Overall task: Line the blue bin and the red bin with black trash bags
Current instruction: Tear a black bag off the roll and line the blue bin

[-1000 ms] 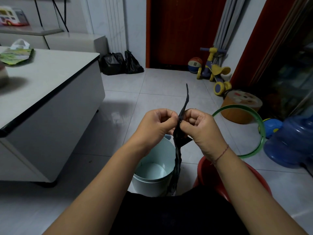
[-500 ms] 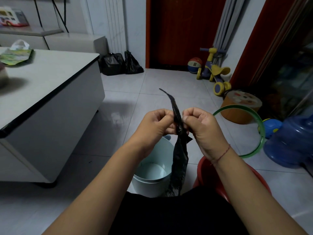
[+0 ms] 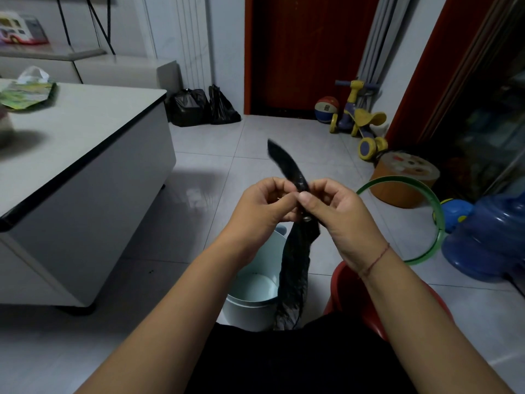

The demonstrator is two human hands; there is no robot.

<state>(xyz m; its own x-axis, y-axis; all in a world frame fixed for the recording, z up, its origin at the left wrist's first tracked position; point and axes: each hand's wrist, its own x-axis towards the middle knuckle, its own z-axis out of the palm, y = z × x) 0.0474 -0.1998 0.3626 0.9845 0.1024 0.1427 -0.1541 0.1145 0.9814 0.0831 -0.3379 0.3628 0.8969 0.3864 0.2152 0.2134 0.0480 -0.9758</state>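
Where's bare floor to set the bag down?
Bare tiles lie between the white cabinet and the blue bin, and ahead toward the door. To the right it is crowded: green hoop, water jug, toys.

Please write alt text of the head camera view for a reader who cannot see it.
Both hands, left hand and right hand, pinch a folded black trash bag above an unlined blue bin; a red bin stands to its right on the tiled floor.
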